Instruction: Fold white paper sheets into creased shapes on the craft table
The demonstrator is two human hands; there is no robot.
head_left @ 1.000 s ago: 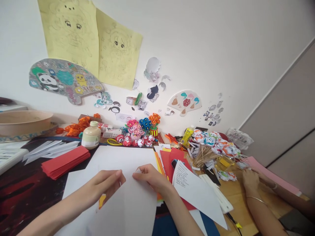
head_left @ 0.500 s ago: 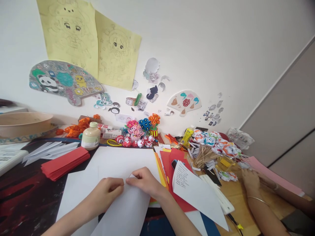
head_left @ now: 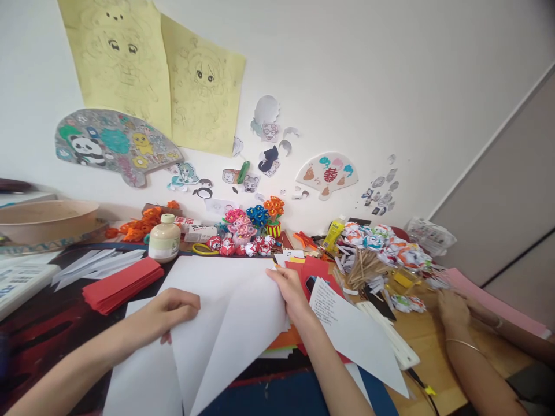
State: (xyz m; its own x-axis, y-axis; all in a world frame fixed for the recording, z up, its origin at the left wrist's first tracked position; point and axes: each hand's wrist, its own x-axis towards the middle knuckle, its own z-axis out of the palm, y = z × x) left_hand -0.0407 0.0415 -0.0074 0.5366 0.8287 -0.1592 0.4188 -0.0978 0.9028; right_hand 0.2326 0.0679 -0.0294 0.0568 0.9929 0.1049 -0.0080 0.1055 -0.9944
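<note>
A large sheet of white paper [head_left: 208, 289] lies in front of me, its right part lifted and bent over with a crease running down the middle. My left hand [head_left: 176, 312] is closed on the sheet's left edge, with some fingertips showing underneath. At the upper right corner, my right hand [head_left: 288, 286] pinches the paper between thumb and fingers. Another white sheet [head_left: 143, 370] lies below and to the left. Red and orange papers show just beyond my right hand.
Red strips [head_left: 124, 284] and a glue bottle [head_left: 164, 238] stand left. Paper flowers [head_left: 255, 216] line the wall. A printed sheet [head_left: 355, 335] and wooden sticks [head_left: 364, 266] are right. Another person's hands [head_left: 453, 309] rest at the far right.
My right hand has moved right and up with the paper's corner, spreading the sheet. My left hand has shifted slightly left, away from the right hand.
</note>
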